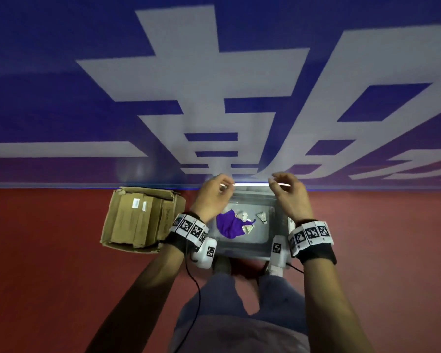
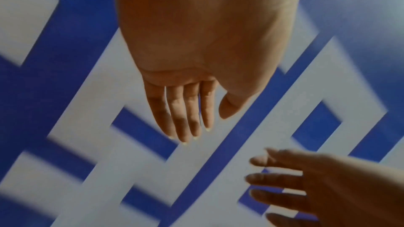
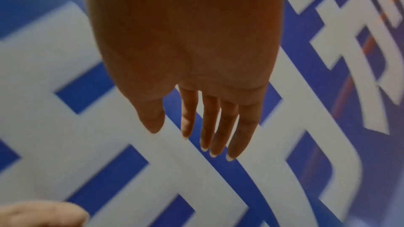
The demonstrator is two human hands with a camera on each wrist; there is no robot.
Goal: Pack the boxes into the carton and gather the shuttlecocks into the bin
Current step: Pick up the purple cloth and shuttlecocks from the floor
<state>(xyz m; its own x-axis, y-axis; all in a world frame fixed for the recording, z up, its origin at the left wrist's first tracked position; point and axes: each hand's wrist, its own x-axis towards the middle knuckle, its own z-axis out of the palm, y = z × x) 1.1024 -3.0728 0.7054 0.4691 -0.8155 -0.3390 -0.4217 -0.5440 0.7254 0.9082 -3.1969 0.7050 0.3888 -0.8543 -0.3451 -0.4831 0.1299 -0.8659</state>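
A brown carton [image 1: 107,225] stands on the red floor at the left, filled with several brown boxes [image 1: 138,220] standing on edge. Right of it sits a clear plastic bin [image 1: 242,250] holding three white shuttlecocks [image 1: 262,216] and a purple cloth [image 1: 228,225]. My left hand [image 1: 215,192] and right hand [image 1: 287,192] hover over the bin's far rim, a bin's width apart. Neither holds anything. In the left wrist view my left hand [image 2: 190,123] shows straight fingers, with the right hand [image 2: 295,184] below it. In the right wrist view my right hand [image 3: 210,135] is likewise straight and empty.
A blue wall banner [image 1: 61,98] with large white characters rises just behind the carton and bin. Red floor [image 1: 49,276] spreads to both sides. My legs [image 1: 239,301] and feet stand close against the bin's near side.
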